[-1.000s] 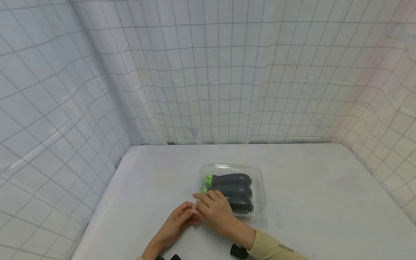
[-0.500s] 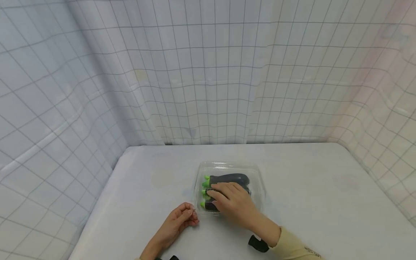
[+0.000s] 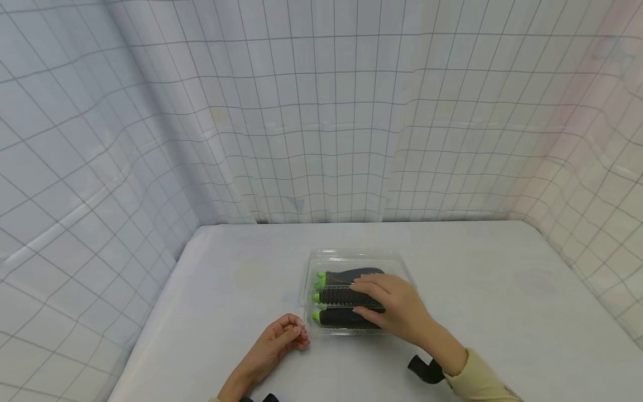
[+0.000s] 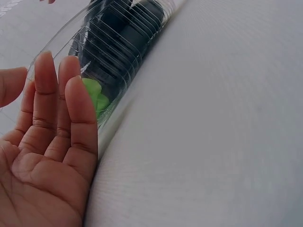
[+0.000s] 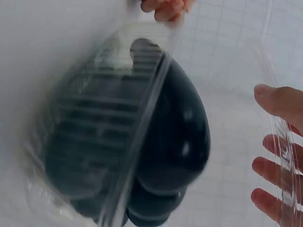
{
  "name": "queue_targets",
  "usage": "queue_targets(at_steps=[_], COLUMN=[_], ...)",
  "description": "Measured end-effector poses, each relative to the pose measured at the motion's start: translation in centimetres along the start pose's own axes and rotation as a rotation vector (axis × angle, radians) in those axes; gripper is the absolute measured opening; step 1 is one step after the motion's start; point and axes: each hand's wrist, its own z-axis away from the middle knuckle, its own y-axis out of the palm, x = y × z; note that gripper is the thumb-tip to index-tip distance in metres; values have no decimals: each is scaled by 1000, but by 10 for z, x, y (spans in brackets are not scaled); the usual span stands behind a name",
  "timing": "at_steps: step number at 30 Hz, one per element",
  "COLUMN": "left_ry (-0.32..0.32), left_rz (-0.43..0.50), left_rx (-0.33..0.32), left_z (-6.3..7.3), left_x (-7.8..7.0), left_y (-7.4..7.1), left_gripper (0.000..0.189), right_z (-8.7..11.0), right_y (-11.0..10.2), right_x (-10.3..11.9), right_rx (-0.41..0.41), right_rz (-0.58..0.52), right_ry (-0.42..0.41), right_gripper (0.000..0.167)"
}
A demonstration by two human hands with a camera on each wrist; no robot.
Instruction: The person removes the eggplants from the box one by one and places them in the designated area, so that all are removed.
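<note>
Right hand (image 3: 397,307) had shifted right since a second ago — off the left front corner, across to the right half of the clear tray (image 3: 341,333); left hand (image 3: 281,338) had barely moved. Tray sat on the white table (image 3: 226,268), just ahead of both hands, eggplants (image 3: 336,318) lying side by side in it, stems to the left.

Right hand had the edge of the clear lid (image 5: 284,161) between thumb and fingers, lid raised off the load. Left hand held nothing, fingers loosely bent by the tray's left front corner; couldn't tell if it touched.

Handling, my read: lid thin, light, springy — cracks or creases if bent hard, so pinch the ribbed front edge near its middle. Eggplants looked smooth and glossy, probably slippery; best taken round the body, not the stem.
</note>
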Motion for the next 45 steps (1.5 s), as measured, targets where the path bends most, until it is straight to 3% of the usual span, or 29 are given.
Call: queue_targets(at_steps=[9, 19, 29, 45], left_ry=[-2, 8, -3, -2], left_rz=[2, 2, 2, -5], left_rx=[10, 23, 13, 19], left_z=[0, 1, 1, 0], left_x=[0, 0, 0, 1], left_y=[-1, -2, -1, -2], left_gripper=[11, 11, 11, 14], right_z=[7, 18, 4, 7], right_y=[-22, -37, -61, -64], right_x=[-15, -28, -20, -39], right_rx=[-30, -72, -152, -213], right_rz=[-28, -297, -403, -520], right_ry=[64, 118, 201, 391], right_gripper=[48, 53, 55, 35])
